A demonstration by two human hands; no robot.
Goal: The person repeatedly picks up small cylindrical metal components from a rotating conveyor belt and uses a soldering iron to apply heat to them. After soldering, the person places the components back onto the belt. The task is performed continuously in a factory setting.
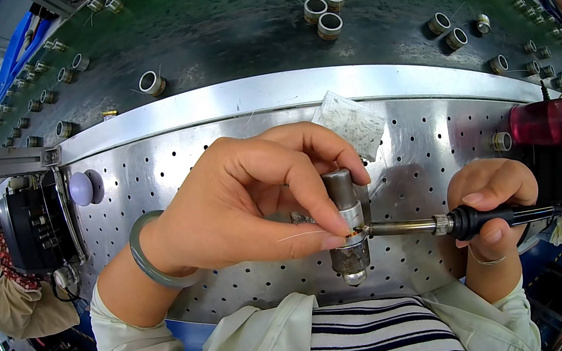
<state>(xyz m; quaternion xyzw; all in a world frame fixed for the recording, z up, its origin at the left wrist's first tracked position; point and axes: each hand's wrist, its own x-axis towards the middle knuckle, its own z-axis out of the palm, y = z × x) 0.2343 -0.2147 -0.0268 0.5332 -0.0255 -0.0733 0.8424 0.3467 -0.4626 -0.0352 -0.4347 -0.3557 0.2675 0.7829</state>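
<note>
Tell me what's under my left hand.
Parts of the metal fixture and perforated tabletop show beneath your left hand; whatever its palm and fingers cover can't be seen.

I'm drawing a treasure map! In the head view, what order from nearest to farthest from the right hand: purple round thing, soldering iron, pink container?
1. Soldering iron: held in the right hand.
2. Pink container: ahead of the hand, to its right.
3. Purple round thing: far over on the left.
</note>
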